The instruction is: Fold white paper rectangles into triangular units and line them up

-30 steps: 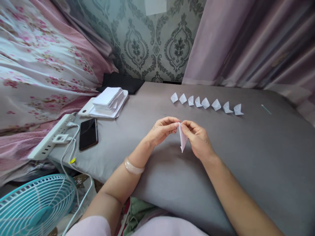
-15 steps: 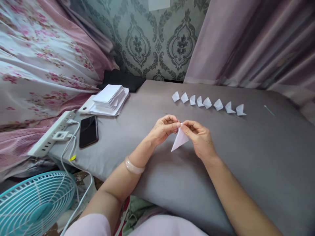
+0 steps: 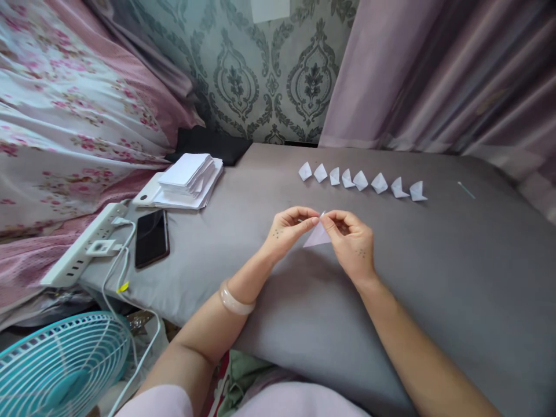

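Observation:
Between my two hands is a folded piece of white paper [image 3: 318, 236], its pointed lower part hanging below my fingers. My left hand [image 3: 290, 227] pinches its top edge between thumb and fingers; a pale bangle [image 3: 234, 299] circles that wrist. From the other side my right hand [image 3: 351, 238] pinches the same top edge, thumb close to the left thumb. Part of the paper is hidden behind my right thumb and fingers. Beyond my hands, several small folded paper shapes [image 3: 360, 180] stand in a row on the grey cloth-covered table [image 3: 434, 278].
At the left lies a stack of white paper [image 3: 185, 174], with a dark phone [image 3: 152, 238] nearer me. A power strip [image 3: 84, 246] with white cables runs along the left edge, above a turquoise fan [image 3: 65, 365]. A thin stick [image 3: 467, 190] lies far right.
The folded paper has turned in my fingers; its point has swung up and less of it hangs down. The view has shifted slightly. Both hands keep their pinch.

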### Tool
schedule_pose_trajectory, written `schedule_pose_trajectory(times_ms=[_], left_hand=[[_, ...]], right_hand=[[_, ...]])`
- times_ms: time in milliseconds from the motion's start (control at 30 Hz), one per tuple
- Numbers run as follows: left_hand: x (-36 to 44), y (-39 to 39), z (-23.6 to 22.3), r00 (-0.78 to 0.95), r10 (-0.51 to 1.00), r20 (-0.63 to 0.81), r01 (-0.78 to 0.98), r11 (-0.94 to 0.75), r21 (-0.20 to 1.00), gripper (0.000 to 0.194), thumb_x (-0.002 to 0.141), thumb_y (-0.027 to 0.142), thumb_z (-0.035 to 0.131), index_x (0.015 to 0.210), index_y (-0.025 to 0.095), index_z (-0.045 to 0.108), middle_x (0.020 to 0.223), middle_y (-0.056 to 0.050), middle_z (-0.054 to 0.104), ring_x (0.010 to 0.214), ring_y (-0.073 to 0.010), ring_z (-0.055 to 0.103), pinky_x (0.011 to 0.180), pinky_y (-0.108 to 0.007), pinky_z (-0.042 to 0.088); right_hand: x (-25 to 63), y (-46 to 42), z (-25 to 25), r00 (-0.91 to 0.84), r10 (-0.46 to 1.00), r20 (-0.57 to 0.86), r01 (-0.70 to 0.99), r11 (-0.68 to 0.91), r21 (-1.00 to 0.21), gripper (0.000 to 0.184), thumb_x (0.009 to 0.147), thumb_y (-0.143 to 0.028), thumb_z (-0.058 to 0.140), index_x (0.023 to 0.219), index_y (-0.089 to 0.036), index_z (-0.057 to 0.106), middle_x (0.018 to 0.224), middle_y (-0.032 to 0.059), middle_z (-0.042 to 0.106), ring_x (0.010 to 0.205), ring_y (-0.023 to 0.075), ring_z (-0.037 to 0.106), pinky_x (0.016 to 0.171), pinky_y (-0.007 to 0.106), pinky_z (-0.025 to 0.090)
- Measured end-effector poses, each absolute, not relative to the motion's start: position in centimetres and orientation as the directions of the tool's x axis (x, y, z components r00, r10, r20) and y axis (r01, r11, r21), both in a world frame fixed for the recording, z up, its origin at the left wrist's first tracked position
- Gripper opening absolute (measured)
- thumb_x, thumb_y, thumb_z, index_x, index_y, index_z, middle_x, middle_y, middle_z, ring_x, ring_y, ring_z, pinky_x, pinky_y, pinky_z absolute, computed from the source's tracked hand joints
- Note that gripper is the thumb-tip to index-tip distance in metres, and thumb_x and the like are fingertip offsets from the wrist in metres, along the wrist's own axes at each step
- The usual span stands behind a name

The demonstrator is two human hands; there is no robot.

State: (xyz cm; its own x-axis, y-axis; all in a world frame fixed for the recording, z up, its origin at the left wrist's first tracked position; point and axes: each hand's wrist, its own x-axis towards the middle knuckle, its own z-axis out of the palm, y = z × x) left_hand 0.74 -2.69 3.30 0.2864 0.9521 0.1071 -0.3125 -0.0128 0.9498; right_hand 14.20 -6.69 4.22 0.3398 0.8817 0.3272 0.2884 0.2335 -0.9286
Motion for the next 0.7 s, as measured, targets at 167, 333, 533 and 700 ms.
schedule_pose_trajectory(times_ms=[167, 333, 533, 700], left_hand=[[1.07, -3.02, 3.09, 0.263, 0.954, 0.145, -0.276, -0.069, 0.959, 0.02, 0.073, 0.033, 0.076, 0.085, 0.017, 0.074, 0.082, -0.003, 0.07, 0.075, -0.0113, 0.058, 0.073, -0.025, 0.045], [1.48, -3.3, 3.13, 0.205, 0.969, 0.14, -0.306, -0.072, 0.949, 0.018, 0.071, 0.031, 0.077, 0.08, 0.016, 0.074, 0.08, -0.003, 0.07, 0.076, -0.0118, 0.06, 0.076, -0.025, 0.046], [1.64, -3.33, 3.0, 0.19, 0.973, 0.133, -0.321, -0.067, 0.945, 0.02, 0.072, 0.032, 0.077, 0.083, 0.016, 0.073, 0.081, -0.003, 0.07, 0.076, -0.0114, 0.06, 0.074, -0.024, 0.046], [1.37, -3.07, 2.8, 0.199, 0.969, 0.148, -0.319, -0.079, 0.944, 0.02, 0.074, 0.032, 0.075, 0.086, 0.017, 0.073, 0.084, -0.003, 0.07, 0.078, -0.0116, 0.06, 0.076, -0.024, 0.047]], right_hand=[[14.1, -6.94, 4.33, 0.264, 0.847, 0.461, 0.436, 0.321, -0.841, 0.013, 0.086, -0.032, 0.059, 0.083, -0.021, 0.065, 0.083, 0.0026, 0.067, 0.072, 0.0147, 0.061, 0.071, 0.029, 0.049], [14.11, -6.87, 4.01, 0.233, 0.867, 0.441, 0.445, 0.308, -0.841, 0.018, 0.088, -0.037, 0.056, 0.085, -0.022, 0.064, 0.087, 0.005, 0.067, 0.077, 0.0168, 0.062, 0.07, 0.029, 0.05], [14.14, -6.78, 3.68, 0.216, 0.874, 0.435, 0.467, 0.298, -0.832, 0.02, 0.09, -0.036, 0.054, 0.085, -0.02, 0.064, 0.085, 0.0053, 0.067, 0.075, 0.016, 0.062, 0.069, 0.029, 0.05], [14.19, -6.81, 3.85, 0.149, 0.849, 0.508, 0.513, 0.372, -0.773, 0.014, 0.091, -0.029, 0.052, 0.089, -0.02, 0.063, 0.088, 0.0051, 0.065, 0.077, 0.0154, 0.061, 0.07, 0.028, 0.05]])
